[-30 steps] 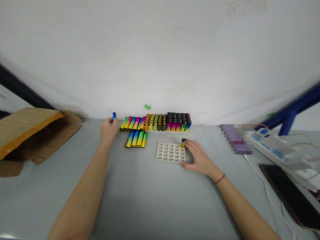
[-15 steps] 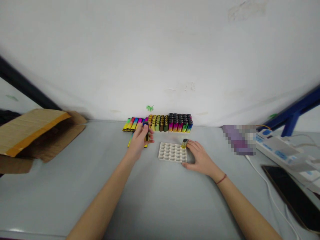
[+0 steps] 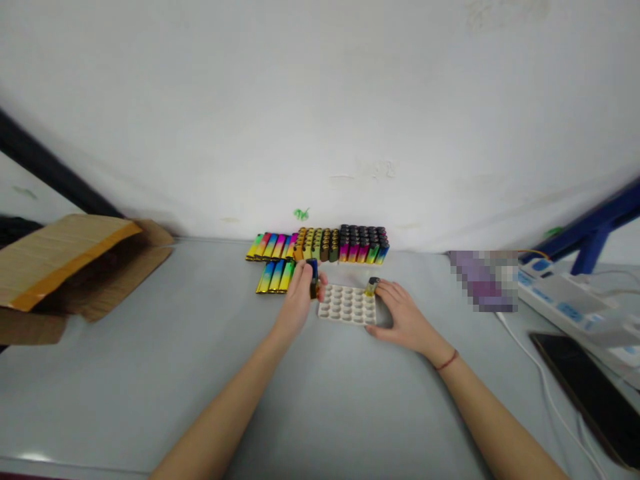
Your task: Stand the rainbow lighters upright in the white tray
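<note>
Nearest, on the grey table [image 3: 325, 407], a dark phone [image 3: 585, 397] lies at the right, a white cable [image 3: 543, 373] running beside it. The right hand [image 3: 400, 317] curves around the right end of a white tray [image 3: 346, 308] of small hollows, thumb at its near corner, fingertips against or just beside a yellow lighter [image 3: 372, 287] that stands in the far right corner; whether this hand grips or only rests, I cannot tell. The left hand [image 3: 296, 297] is closed round a dark blue lighter [image 3: 314, 279], held roughly upright at the tray's left edge. Left of that hand, rainbow lighters [image 3: 275, 277] lie flat in two rows. At the left sits an open cardboard box [image 3: 65, 260]; at the right, a white power strip [image 3: 547, 291]. Farther back, gold-topped lighters [image 3: 317, 245] and black-topped lighters [image 3: 364, 244] stand in tight blocks, side by side, before the white wall [image 3: 320, 120]
</note>
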A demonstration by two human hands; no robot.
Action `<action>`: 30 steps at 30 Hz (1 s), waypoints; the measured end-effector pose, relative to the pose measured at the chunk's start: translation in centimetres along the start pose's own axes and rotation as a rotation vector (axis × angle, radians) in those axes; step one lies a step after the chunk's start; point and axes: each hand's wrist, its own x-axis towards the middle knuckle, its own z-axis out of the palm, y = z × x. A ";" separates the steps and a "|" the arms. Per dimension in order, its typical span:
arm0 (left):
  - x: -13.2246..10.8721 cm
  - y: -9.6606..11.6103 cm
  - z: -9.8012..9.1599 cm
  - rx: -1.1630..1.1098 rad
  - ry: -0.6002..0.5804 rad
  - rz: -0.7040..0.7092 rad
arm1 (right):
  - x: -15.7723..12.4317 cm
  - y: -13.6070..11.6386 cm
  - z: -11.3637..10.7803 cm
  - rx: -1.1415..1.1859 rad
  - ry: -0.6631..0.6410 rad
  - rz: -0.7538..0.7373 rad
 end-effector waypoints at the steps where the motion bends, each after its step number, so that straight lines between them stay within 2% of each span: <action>1: -0.1 0.0 0.0 -0.049 0.020 -0.040 | 0.0 0.0 0.0 -0.001 0.000 -0.004; 5: -0.5 0.3 0.0 -0.175 0.050 -0.193 | 0.0 0.0 0.0 0.007 -0.001 -0.006; 10: -0.8 0.5 -0.2 -0.183 0.094 -0.258 | -0.1 0.1 0.1 0.002 -0.003 -0.001; 30: -0.7 -0.3 -0.2 -0.125 0.124 -0.226 | -0.2 0.1 0.2 0.006 -0.005 0.017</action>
